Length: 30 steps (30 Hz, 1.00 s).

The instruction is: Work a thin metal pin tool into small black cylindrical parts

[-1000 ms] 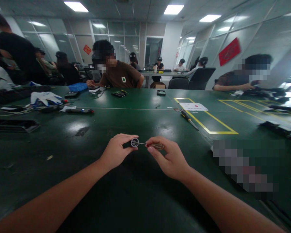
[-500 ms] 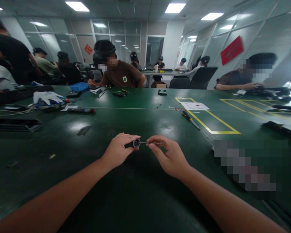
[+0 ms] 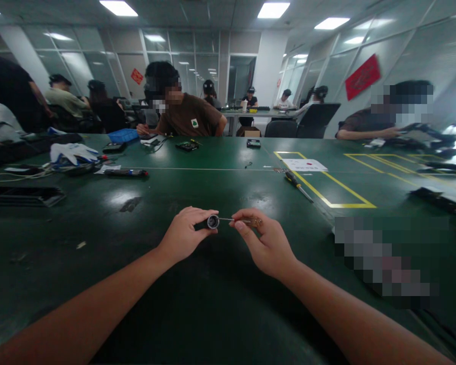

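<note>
In the middle of the head view, my left hand (image 3: 185, 230) is closed around a short black cylindrical part (image 3: 213, 222). Its round, silver-rimmed open end faces me, with inner parts too small to make out. My right hand (image 3: 264, 238) pinches the clear, amber-tinted handle of a small screwdriver (image 3: 254, 222). The thin shaft points left and its tip is at the cylinder's right edge; whether it sits inside the part or only touches it I cannot tell. Both hands are held above the green table (image 3: 167, 309).
A yellow-and-black screwdriver (image 3: 299, 187) lies beyond my right hand, near a white paper (image 3: 304, 165). To the left are a marker-like pen (image 3: 126, 173), white gloves (image 3: 74, 153) and a black tray (image 3: 23, 195). A blurred-out object (image 3: 382, 261) lies at right. Co-workers sit across the table.
The screwdriver and my right hand have shifted very slightly right, and the shaft now tilts a little. My left hand keeps its hold on the cylindrical part.
</note>
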Each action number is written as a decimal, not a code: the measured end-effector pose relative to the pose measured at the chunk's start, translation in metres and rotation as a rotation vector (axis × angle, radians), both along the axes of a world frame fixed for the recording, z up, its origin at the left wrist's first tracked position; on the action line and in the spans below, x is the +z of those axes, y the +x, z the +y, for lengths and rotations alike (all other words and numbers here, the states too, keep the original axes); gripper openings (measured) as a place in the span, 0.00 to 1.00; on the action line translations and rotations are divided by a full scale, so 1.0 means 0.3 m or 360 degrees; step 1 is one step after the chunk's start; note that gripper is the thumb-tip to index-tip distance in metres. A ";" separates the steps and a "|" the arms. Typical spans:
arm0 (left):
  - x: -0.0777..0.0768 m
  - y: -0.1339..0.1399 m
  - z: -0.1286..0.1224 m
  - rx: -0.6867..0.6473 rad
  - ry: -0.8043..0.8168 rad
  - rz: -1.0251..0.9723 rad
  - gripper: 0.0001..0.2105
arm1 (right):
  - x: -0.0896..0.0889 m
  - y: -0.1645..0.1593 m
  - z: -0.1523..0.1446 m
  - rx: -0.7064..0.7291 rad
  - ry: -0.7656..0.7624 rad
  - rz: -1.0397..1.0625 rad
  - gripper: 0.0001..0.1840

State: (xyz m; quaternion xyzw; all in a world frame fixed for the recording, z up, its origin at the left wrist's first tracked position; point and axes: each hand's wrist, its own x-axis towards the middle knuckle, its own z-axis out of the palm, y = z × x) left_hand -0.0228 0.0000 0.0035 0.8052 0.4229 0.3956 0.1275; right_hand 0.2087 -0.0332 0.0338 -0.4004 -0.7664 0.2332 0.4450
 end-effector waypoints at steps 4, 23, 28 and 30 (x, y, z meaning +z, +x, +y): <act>0.000 0.000 -0.001 0.0031 0.0034 0.0003 0.18 | 0.015 -0.005 -0.003 0.0014 0.0170 -0.0173 0.07; -0.004 -0.012 -0.001 -0.0008 -0.0013 -0.0142 0.16 | 0.043 -0.008 -0.027 0.0056 0.0238 -0.0296 0.07; 0.002 -0.009 -0.004 0.0021 -0.0021 -0.0131 0.16 | 0.044 -0.004 -0.032 0.0057 0.0248 -0.0234 0.06; 0.004 -0.007 -0.005 0.0012 -0.0019 -0.0122 0.16 | 0.040 -0.006 -0.031 0.0077 0.0221 -0.0251 0.07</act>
